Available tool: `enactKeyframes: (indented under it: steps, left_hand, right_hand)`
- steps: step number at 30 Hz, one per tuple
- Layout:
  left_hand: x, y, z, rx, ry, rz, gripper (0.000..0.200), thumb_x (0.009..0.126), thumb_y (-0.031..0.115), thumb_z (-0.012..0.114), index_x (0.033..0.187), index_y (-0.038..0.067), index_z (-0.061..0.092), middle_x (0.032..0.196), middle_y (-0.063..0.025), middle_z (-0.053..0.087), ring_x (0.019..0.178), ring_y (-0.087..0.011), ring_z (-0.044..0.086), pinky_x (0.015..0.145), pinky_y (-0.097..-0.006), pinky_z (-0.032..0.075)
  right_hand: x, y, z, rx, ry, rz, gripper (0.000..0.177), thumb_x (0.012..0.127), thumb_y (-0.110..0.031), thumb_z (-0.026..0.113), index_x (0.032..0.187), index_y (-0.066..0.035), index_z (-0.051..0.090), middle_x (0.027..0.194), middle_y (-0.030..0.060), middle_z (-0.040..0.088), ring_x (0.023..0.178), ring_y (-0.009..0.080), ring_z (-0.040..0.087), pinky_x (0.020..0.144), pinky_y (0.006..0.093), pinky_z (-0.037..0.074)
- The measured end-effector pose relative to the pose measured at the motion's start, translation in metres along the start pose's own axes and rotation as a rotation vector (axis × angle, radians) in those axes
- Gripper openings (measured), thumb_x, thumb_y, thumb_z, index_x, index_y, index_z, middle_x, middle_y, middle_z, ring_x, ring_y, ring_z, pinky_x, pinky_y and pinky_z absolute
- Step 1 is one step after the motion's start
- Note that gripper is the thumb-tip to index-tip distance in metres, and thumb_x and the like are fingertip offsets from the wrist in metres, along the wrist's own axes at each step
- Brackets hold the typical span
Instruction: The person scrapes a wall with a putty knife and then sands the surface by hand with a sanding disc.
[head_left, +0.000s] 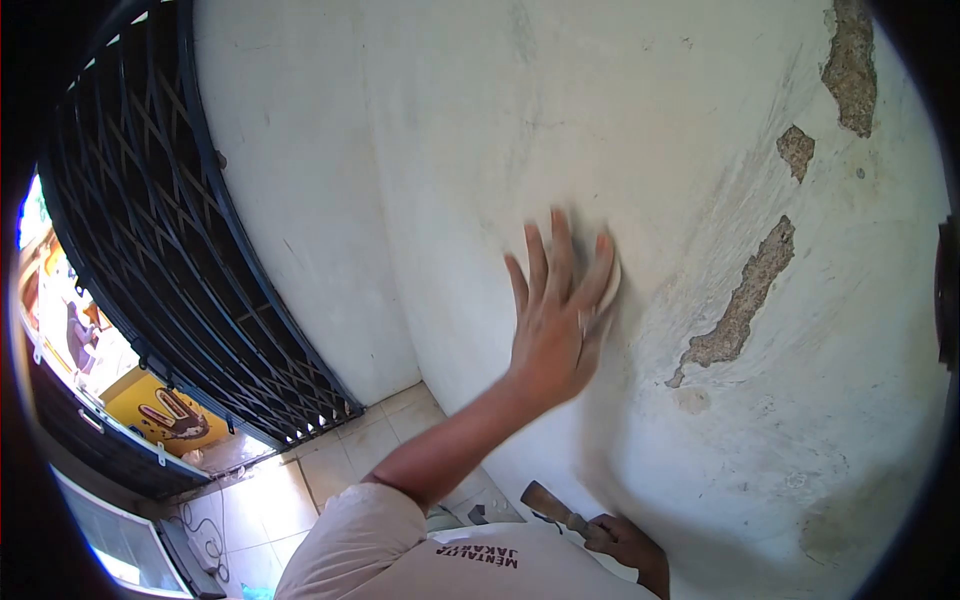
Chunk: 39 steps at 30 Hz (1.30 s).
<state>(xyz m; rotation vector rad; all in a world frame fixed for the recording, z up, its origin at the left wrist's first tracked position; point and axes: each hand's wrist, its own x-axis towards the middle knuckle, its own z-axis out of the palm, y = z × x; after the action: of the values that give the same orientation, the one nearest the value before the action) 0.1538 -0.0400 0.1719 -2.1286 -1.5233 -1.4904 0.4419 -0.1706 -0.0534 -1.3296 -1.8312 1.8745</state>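
My left hand (555, 330) is raised with its fingers spread against the whitish wall (470, 150), slightly blurred. Beside its right-hand fingers a pale rounded edge (612, 287) shows; I cannot make out what it is. Low in the view, near the wall, my right hand (628, 545) is closed around the handle of a scraper (548, 503). The scraper's broad, dark blade points up and left. To the right of my left hand, the wall has a long patch of exposed rough plaster (740, 315), with smaller bare patches (796, 152) above.
A dark folding metal gate (170, 200) stands on the left, with a person (80, 335) and a yellow surface (165, 415) beyond it. Pale floor tiles (320, 465) lie below. A cable (210, 540) runs over them beside a glass-fronted frame (120, 530) at the lower left.
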Motion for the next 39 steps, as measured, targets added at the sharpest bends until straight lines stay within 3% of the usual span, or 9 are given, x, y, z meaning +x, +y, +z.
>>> enactKeyframes:
  steps: [3, 8, 16, 19, 22, 26, 30, 33, 39]
  left_hand:
    - [-0.047, -0.001, 0.019, -0.095, -0.146, -0.119, 0.062, 0.094, 0.006, 0.047, 0.15, 0.008, 0.022, 0.156, -0.0262, -0.007, 0.14, -0.0505, -0.013, 0.108, -0.0654, -0.003]
    - [0.009, -0.026, 0.007, -0.051, 0.099, -0.222, 0.064, 0.095, 0.008, 0.045, 0.152, 0.013, 0.017, 0.157, -0.023, -0.007, 0.143, -0.0462, -0.009, 0.111, -0.0613, -0.001]
    - [-0.05, -0.029, 0.036, -0.108, -0.019, 0.002, 0.062, 0.093, 0.009, 0.042, 0.151, 0.011, 0.021, 0.156, -0.0271, -0.006, 0.141, -0.0519, -0.009, 0.109, -0.0637, -0.002]
    - [-0.023, -0.046, 0.037, -0.059, 0.078, 0.068, 0.062, 0.093, 0.01, 0.042, 0.151, 0.01, 0.022, 0.156, -0.0272, -0.006, 0.141, -0.052, -0.009, 0.11, -0.0633, -0.002]
    - [0.036, -0.04, 0.014, -0.117, 0.197, 0.06, 0.064, 0.091, 0.011, 0.041, 0.151, 0.008, 0.019, 0.157, -0.024, -0.004, 0.142, -0.048, -0.009, 0.11, -0.0628, -0.005]
    - [0.062, -0.031, 0.01, -0.166, 0.317, 0.084, 0.064, 0.095, 0.021, 0.045, 0.152, 0.012, 0.018, 0.157, -0.0221, -0.001, 0.143, -0.048, -0.005, 0.109, -0.0648, -0.003]
    - [-0.048, -0.027, 0.081, -0.057, 0.114, 0.344, 0.067, 0.08, 0.026, 0.055, 0.143, 0.012, 0.038, 0.154, -0.022, 0.018, 0.141, -0.0499, 0.009, 0.101, -0.0777, 0.003]
    - [-0.057, -0.045, 0.085, -0.066, 0.204, 0.524, 0.064, 0.079, 0.024, 0.056, 0.141, 0.016, 0.044, 0.152, -0.0129, 0.032, 0.144, -0.0435, 0.013, 0.102, -0.0771, -0.001]
    - [0.046, -0.025, 0.007, -0.098, 0.36, 0.085, 0.057, 0.092, 0.007, 0.043, 0.147, 0.004, 0.03, 0.154, -0.0194, 0.023, 0.145, -0.0403, 0.007, 0.112, -0.0597, -0.006]
  right_hand:
    - [0.004, 0.007, -0.004, -0.15, -0.028, -0.023, 0.038, 0.083, -0.025, 0.074, 0.11, -0.002, 0.059, 0.087, 0.0005, 0.057, 0.084, 0.012, 0.052, 0.077, 0.0285, 0.043]
    - [0.0, 0.001, 0.001, -0.077, 0.007, -0.002, 0.037, 0.084, -0.025, 0.073, 0.11, -0.002, 0.059, 0.087, 0.0015, 0.058, 0.084, 0.0121, 0.052, 0.077, 0.0281, 0.043]
    - [0.002, -0.011, -0.002, -0.219, -0.026, -0.022, 0.038, 0.084, -0.026, 0.073, 0.111, -0.002, 0.06, 0.089, 0.0015, 0.058, 0.084, 0.0126, 0.052, 0.077, 0.0284, 0.043]
    - [0.0, -0.004, 0.002, -0.042, 0.007, 0.049, 0.04, 0.083, -0.028, 0.073, 0.111, -0.002, 0.06, 0.089, 0.003, 0.059, 0.083, 0.0143, 0.052, 0.077, 0.0292, 0.043]
    - [0.002, -0.01, 0.0, -0.301, 0.02, 0.019, 0.041, 0.083, -0.03, 0.073, 0.11, -0.003, 0.061, 0.09, 0.0041, 0.06, 0.085, 0.0155, 0.053, 0.078, 0.0302, 0.044]
    - [0.001, 0.0, 0.0, -0.252, 0.032, 0.01, 0.042, 0.082, -0.032, 0.073, 0.111, -0.003, 0.061, 0.092, 0.0055, 0.061, 0.088, 0.0161, 0.055, 0.08, 0.031, 0.044]
    - [0.001, -0.013, 0.0, -0.315, 0.026, 0.026, 0.043, 0.082, -0.033, 0.073, 0.111, -0.004, 0.061, 0.093, 0.0059, 0.062, 0.089, 0.016, 0.056, 0.081, 0.0312, 0.044]
    - [0.003, -0.005, 0.0, -0.261, 0.035, 0.001, 0.043, 0.082, -0.034, 0.073, 0.11, -0.004, 0.061, 0.093, 0.006, 0.062, 0.089, 0.0158, 0.055, 0.081, 0.0309, 0.044]
    - [0.003, -0.002, 0.0, -0.299, 0.014, 0.05, 0.046, 0.083, -0.037, 0.072, 0.111, -0.003, 0.061, 0.096, 0.007, 0.061, 0.091, 0.0171, 0.055, 0.082, 0.0304, 0.044]
